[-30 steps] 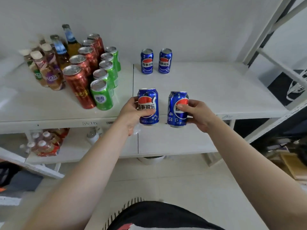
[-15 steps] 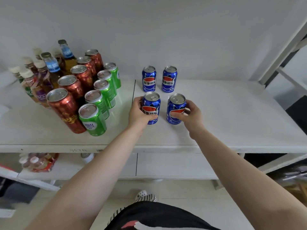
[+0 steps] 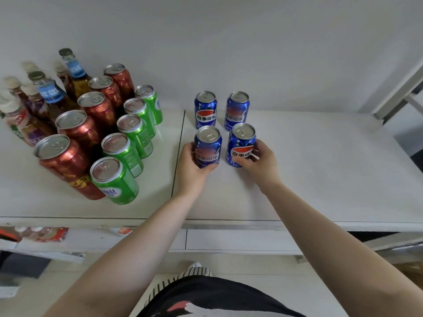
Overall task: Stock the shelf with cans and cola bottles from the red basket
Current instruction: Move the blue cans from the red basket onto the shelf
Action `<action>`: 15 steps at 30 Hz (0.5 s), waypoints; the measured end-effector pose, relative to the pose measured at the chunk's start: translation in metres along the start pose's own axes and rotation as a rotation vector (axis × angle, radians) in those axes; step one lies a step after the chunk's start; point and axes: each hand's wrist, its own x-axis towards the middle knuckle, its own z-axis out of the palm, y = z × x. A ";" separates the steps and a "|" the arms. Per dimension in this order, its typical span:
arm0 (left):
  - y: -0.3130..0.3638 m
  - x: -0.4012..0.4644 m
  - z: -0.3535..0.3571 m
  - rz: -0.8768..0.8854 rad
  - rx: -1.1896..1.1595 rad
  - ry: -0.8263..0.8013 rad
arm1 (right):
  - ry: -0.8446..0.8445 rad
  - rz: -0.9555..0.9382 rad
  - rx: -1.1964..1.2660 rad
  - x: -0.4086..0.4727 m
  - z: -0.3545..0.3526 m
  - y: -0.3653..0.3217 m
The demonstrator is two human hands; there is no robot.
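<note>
Two hands [image 3: 191,165] [image 3: 258,161] each grip a blue can [image 3: 207,146] [image 3: 241,144]; green cans [image 3: 128,143] crowd left.

Both my arms are bare all the way down, no sleeves, no watch, no rings on my left hand [image 3: 192,165] or right hand [image 3: 259,162]. I'm wearing a black top [image 3: 212,298] with a red and white print on the front. Bit of a striped black-and-white slipper [image 3: 194,271] pokes out below.
</note>
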 end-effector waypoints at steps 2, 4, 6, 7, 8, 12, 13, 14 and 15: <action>0.001 0.016 0.000 -0.001 0.003 0.009 | 0.012 0.005 -0.022 0.014 0.005 -0.003; 0.000 0.032 0.000 -0.003 -0.008 0.018 | 0.023 0.009 -0.040 0.026 0.010 -0.007; -0.003 0.046 0.000 -0.013 -0.010 0.020 | 0.039 0.017 -0.048 0.036 0.014 -0.008; -0.003 0.051 0.000 -0.014 -0.009 0.018 | 0.042 0.024 -0.051 0.040 0.016 -0.008; -0.003 0.055 0.000 -0.013 -0.010 0.016 | 0.043 0.033 -0.055 0.044 0.017 -0.008; -0.003 0.064 0.000 -0.006 -0.014 0.003 | 0.045 0.039 -0.086 0.055 0.017 -0.007; -0.003 0.065 0.000 -0.007 -0.016 -0.001 | 0.041 0.039 -0.095 0.056 0.017 -0.008; -0.002 0.065 0.000 -0.006 -0.016 -0.006 | 0.037 0.042 -0.104 0.057 0.016 -0.008; -0.002 0.066 0.001 -0.004 -0.013 -0.008 | 0.032 0.047 -0.113 0.058 0.016 -0.008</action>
